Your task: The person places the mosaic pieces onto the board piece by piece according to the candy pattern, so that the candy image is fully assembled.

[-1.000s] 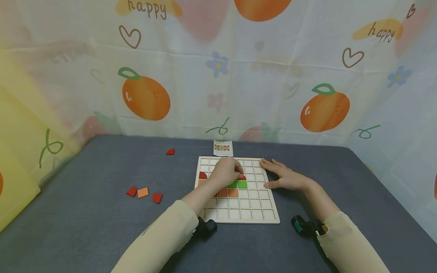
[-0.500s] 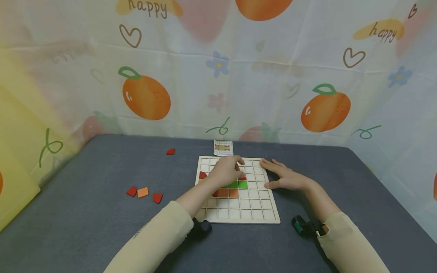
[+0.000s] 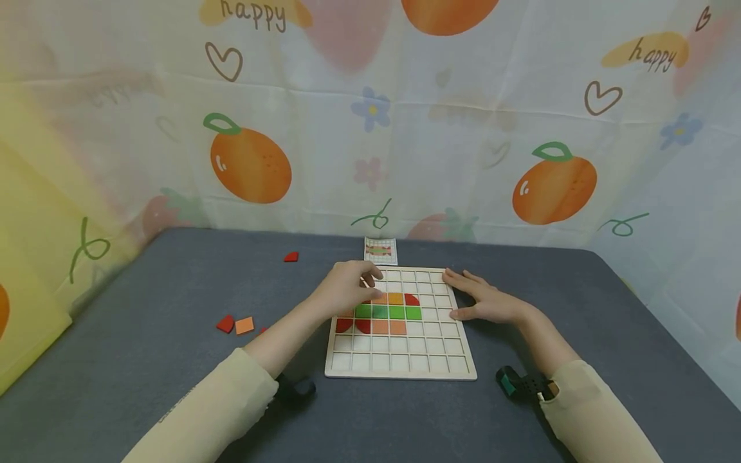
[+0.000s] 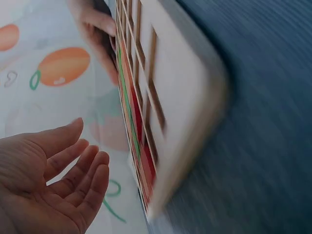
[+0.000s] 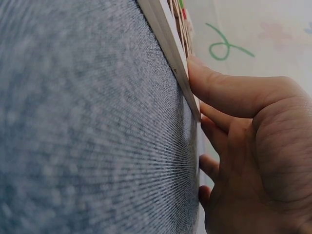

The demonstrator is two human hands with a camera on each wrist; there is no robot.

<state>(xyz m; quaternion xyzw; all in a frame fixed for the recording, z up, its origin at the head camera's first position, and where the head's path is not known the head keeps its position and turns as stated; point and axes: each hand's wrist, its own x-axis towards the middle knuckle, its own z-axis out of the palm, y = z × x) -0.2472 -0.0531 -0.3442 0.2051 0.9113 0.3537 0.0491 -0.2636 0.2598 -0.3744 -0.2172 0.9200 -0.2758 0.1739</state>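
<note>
A pale wooden grid board (image 3: 399, 365) lies on the table, with green squares (image 3: 379, 312), orange squares (image 3: 389, 327) and red rounded pieces in its cells. One red quarter-round piece (image 3: 411, 299) sits at the right end of the upper coloured row. Over the board's upper left part hovers my left hand (image 3: 346, 286), hiding some cells. The left wrist view shows that hand (image 4: 63, 180) with loosely bent fingers, thumb apart, and nothing held. My right hand (image 3: 489, 301) rests at the board's right edge; in the right wrist view its thumb (image 5: 219, 87) touches the rim.
Left of the board lie a red piece (image 3: 226, 323), an orange square (image 3: 244, 325) and another red piece (image 3: 263, 331), mostly hidden by my left forearm. A further red piece (image 3: 291, 256) lies farther back. A printed pattern card (image 3: 380, 251) stands behind the board.
My left hand has let go of the red quarter-round piece, lifted and moved left, uncovering the green and orange squares. My right hand has stayed at the board's edge.
</note>
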